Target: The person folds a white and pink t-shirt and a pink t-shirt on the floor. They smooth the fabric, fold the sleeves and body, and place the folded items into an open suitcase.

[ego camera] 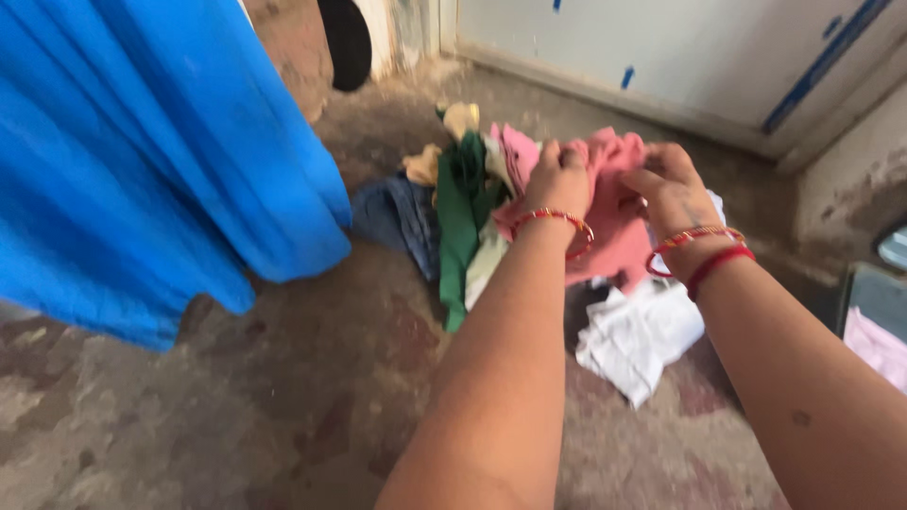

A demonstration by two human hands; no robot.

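Both my hands grip a pink cloth held up over a heap of clothes on the floor. My left hand pinches its left part, fingers closed, with a red bangle at the wrist. My right hand clutches its right part and wears red bangles and a red thread. Under the pink cloth lie a white garment, a green cloth, a dark blue denim piece and some cream pieces.
A large bright blue cloth hangs at the left, close to the heap. The floor is rough stained concrete. A pale wall panel with blue tape runs along the back. A container holding pink fabric sits at the right edge.
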